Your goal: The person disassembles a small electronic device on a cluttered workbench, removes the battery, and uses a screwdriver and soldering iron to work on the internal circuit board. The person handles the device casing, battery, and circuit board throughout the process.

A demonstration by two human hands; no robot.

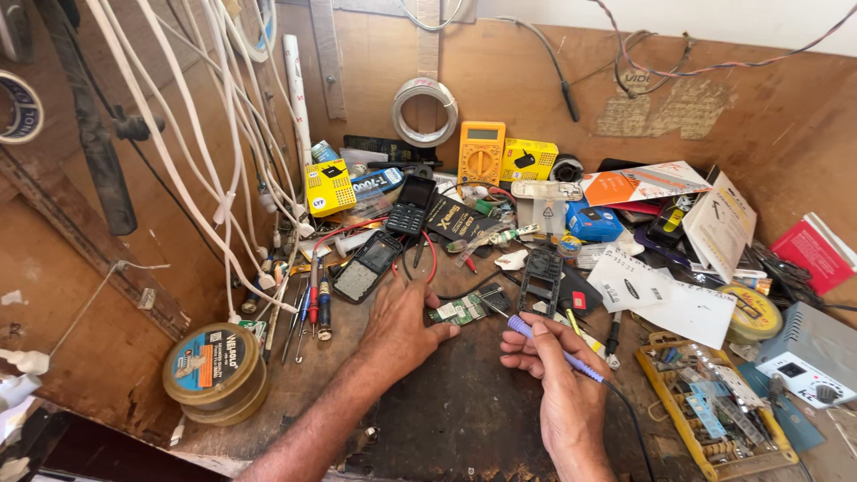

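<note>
Right hand [558, 375] grip clenched on soldering iron [544, 341], tip up-left toward circuit board [460, 310]; left hand [402, 326] pinning board.

Brown board walls [536, 80], scuffed and stained, meeting in a corner above a worn wooden bench [446, 419]. White cables [178, 134] draped down the left wall (a wire coil [425, 112] hung at centre). Warm, even light, no window in view.
</note>
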